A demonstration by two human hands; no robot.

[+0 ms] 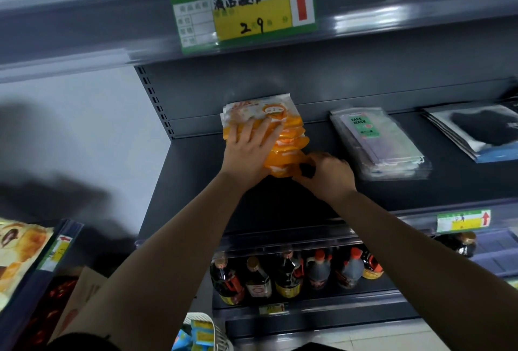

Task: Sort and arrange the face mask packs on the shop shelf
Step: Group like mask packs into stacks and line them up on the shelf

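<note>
1. A green and yellow price tag (243,11) with a red arrow is hanging at the upper centre.
2. Dark sauce bottles (288,275) are standing in a row at the lower centre.
3. A white basket (221,335) is sitting at the bottom edge.
4. Bread packs (19,255) are lying at the lower left.

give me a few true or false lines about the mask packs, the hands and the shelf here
1. The left hand lies flat with spread fingers on the orange packs. True.
2. The right hand holds the clear packs. False: it grips the near end of the orange packs; the clear packs lie untouched to their right.
3. The clear packs bear a green label reading FACE MASK. True.
4. The dark packs lie between the orange and the clear packs. False: they lie farthest right.
5. The bottles stand on the shelf with the masks. False: they stand one shelf below.
</note>
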